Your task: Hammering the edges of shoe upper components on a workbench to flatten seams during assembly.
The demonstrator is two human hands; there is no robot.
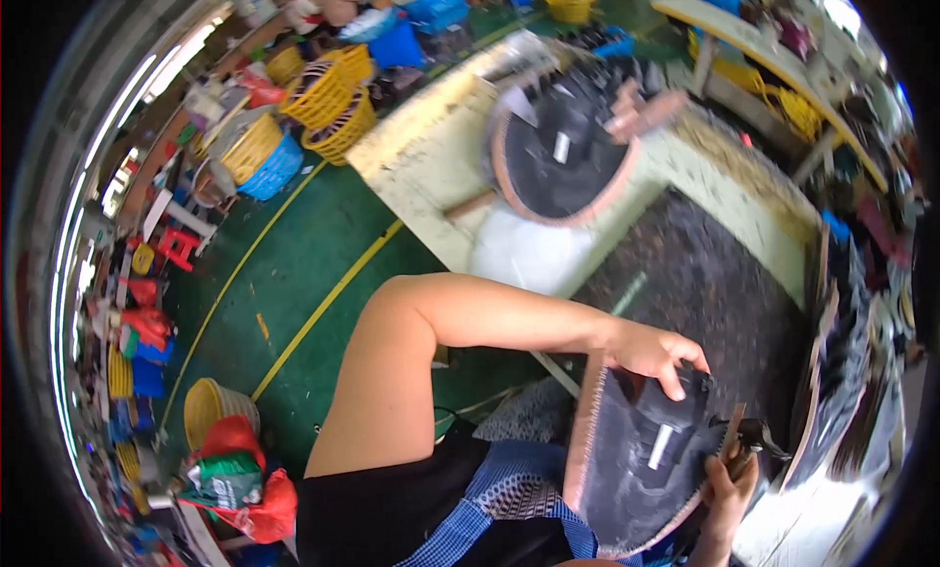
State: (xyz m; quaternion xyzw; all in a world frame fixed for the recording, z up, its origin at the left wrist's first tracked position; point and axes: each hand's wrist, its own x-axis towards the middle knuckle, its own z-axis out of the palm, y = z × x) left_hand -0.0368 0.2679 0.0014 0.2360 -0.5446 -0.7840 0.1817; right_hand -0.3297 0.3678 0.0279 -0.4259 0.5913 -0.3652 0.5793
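Observation:
My left hand (658, 359) grips the upper edge of a black curved panel (636, 449), its thumb and fingers bent over a black raised part. The panel has a pinkish-brown zigzag-edged border and a small white label (660, 447). At the panel's right side is my right hand (729, 484), fingers closed around a small dark metal tool (756, 440) whose kind I cannot make out. A narrow brown strip (733, 425) stands up beside that tool. On the table lies a similar black panel (558, 180) with the same border.
A dark mottled board (705, 263) covers part of the pale worktable (421, 175). Stacked dark sheets (871, 391) stand to the right. Yellow baskets (338, 97), a blue basket (272, 170) and a red bag (274, 503) are on the left. A long bench (774, 58) is at the far right.

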